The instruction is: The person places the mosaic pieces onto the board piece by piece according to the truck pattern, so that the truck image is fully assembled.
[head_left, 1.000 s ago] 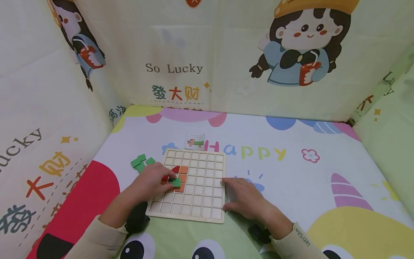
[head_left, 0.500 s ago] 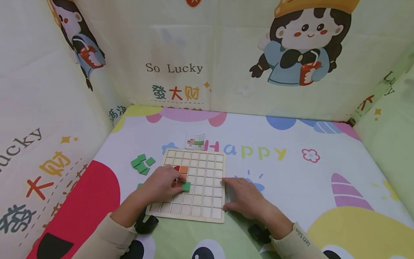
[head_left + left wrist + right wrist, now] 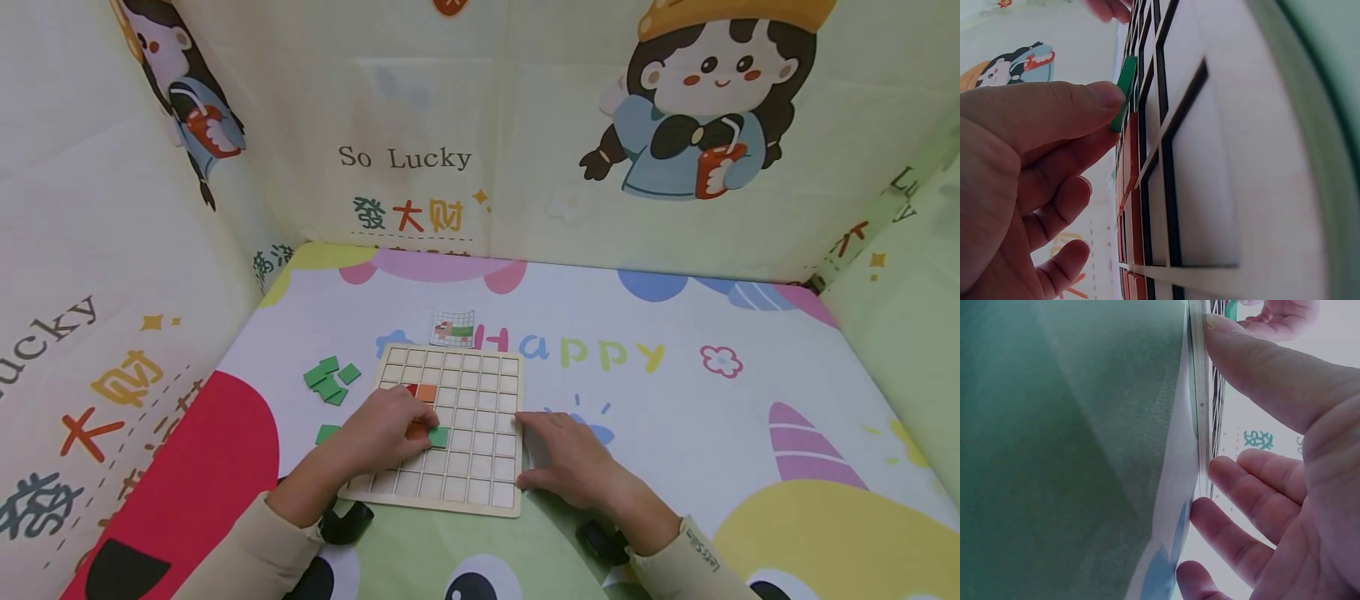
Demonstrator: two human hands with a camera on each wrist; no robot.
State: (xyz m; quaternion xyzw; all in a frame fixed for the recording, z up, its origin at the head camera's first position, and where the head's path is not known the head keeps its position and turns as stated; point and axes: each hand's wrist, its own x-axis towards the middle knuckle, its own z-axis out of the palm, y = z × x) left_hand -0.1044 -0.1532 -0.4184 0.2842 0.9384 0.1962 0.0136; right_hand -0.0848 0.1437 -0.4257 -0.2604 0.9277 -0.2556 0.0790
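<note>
My left hand (image 3: 386, 429) pinches a green square tile (image 3: 439, 437) between thumb and fingers, low over the wooden grid board (image 3: 480, 471). In the left wrist view the tile (image 3: 1125, 81) stands tilted at the grid, beside orange tiles (image 3: 1130, 156). An orange tile (image 3: 427, 392) and part of a red piece (image 3: 412, 389) show in the board's cells; my left hand hides others. My right hand (image 3: 573, 462) touches the board's right edge. In the right wrist view its thumb (image 3: 1260, 365) lies against that edge, other fingers loosely extended.
Several green tiles (image 3: 327, 383) lie left of the board, and another green tile (image 3: 327, 433) lies nearer the left forearm. A small printed pattern card (image 3: 453, 328) sits behind the board. Printed cloth walls (image 3: 525, 167) close off the back and sides.
My left hand has carried the green tile rightward across the board, past the orange tiles, and slightly toward me. One loose green tile has come into sight. The right hand has stayed put.
</note>
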